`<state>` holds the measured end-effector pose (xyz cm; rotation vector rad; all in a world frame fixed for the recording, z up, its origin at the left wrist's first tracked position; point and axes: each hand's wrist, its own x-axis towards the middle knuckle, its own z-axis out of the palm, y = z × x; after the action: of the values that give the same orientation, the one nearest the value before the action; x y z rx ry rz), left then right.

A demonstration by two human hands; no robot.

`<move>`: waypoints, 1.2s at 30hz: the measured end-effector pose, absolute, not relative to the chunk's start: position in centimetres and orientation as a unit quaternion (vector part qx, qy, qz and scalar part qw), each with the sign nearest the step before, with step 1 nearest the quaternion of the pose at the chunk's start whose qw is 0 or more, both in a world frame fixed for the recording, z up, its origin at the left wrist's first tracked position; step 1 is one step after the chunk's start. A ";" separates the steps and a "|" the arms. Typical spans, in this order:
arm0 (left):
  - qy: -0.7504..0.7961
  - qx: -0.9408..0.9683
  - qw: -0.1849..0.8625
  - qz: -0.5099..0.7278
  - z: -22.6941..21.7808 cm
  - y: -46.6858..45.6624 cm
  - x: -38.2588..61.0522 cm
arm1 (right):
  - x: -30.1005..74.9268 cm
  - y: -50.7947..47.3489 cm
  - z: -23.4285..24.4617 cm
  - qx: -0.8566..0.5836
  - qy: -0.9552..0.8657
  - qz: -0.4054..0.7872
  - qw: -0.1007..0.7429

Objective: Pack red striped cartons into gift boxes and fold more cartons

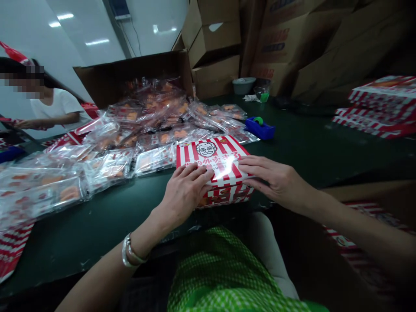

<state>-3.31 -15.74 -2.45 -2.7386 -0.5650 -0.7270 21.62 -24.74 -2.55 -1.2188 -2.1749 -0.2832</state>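
While hands press a box, packs crowd alongside.

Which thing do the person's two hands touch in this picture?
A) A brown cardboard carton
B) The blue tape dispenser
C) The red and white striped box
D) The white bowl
C. The left hand and the right hand both lie on the red-and-white striped box, with the fingers spread over its top.
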 end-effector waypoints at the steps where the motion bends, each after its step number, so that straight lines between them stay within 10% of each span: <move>1: -0.197 -0.938 0.132 -0.251 -2.5 -15.8 -3.3 | 21.5 -24.8 -2.7 -0.468 -0.817 -0.117 0.316; 20: -0.160 -0.938 0.150 -0.269 -3.2 -15.3 -3.8 | 22.7 -27.3 -1.9 -0.563 -0.756 -0.041 0.331; 36: -0.156 -0.941 0.172 -0.246 -3.4 -15.5 -3.6 | 20.7 -26.6 -3.0 -0.515 -0.782 -0.207 0.284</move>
<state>-3.60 -15.45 -3.42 -2.6716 -0.4420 -0.6995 20.67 -26.60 -3.03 -1.3796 -2.0921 -0.5546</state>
